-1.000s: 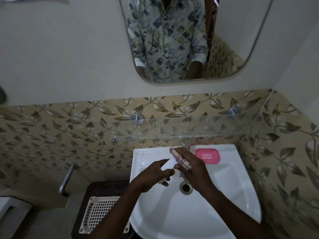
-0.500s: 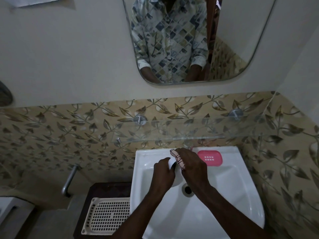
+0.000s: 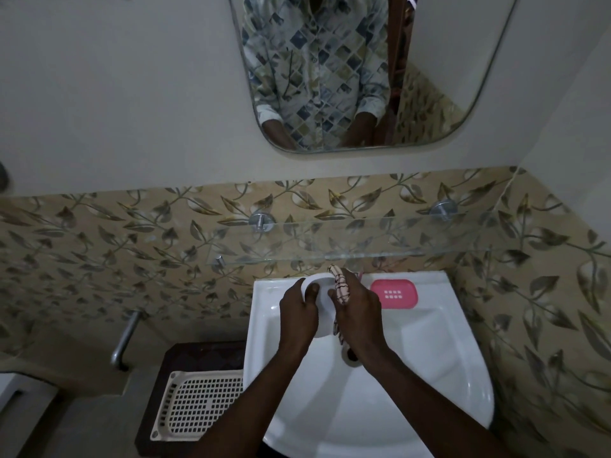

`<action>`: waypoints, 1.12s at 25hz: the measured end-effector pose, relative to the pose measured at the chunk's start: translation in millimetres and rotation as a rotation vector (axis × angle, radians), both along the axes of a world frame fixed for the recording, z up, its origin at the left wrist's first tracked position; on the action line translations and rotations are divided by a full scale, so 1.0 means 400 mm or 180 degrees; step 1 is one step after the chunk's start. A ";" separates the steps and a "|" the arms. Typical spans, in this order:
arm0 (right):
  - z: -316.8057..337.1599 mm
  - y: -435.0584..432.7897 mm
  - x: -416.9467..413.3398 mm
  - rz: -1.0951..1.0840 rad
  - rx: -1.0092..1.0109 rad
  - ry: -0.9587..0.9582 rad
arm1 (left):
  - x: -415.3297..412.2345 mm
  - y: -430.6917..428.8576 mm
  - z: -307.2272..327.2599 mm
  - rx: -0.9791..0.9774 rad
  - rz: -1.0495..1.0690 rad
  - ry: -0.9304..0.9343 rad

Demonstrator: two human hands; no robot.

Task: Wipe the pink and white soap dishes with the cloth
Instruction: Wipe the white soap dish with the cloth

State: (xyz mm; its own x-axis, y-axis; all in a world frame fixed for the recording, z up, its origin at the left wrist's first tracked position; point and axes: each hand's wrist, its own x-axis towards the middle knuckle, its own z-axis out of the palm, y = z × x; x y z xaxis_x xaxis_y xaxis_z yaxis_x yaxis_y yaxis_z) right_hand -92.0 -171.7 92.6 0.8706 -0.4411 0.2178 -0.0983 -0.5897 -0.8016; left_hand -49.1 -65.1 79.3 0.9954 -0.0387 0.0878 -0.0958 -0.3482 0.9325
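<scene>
My left hand (image 3: 297,312) grips the white soap dish (image 3: 322,305) by its left edge, thumb inside it, and holds it upright over the white basin (image 3: 413,375). My right hand (image 3: 358,312) grips a pink cloth with dark lines (image 3: 340,287) and presses it against the dish's right side. The cloth's tail hangs down below my right palm. The pink soap dish (image 3: 393,294) lies flat on the basin's back ledge, just right of my right hand.
A glass shelf (image 3: 363,239) juts out from the leaf-patterned tiles above the basin. A mirror (image 3: 429,77) hangs higher up. A white perforated tray (image 3: 201,404) sits on a dark stand left of the basin. The drain (image 3: 350,355) is partly under my right wrist.
Both hands raised the white dish toward the basin's back edge and turned it more upright. The cloth stays on its right side. The camera shifted slightly.
</scene>
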 end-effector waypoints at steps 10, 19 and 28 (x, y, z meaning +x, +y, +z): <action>-0.001 -0.006 0.004 -0.0581 0.0391 0.0777 | -0.057 0.007 0.023 -0.0941 0.0618 0.0143; -0.002 0.012 0.022 -0.0999 0.1152 0.0699 | -0.043 0.007 0.003 -0.0377 0.0954 -0.0110; -0.038 0.020 0.003 -0.0877 0.0738 0.0742 | -0.042 -0.001 0.020 -0.1708 0.0368 0.2848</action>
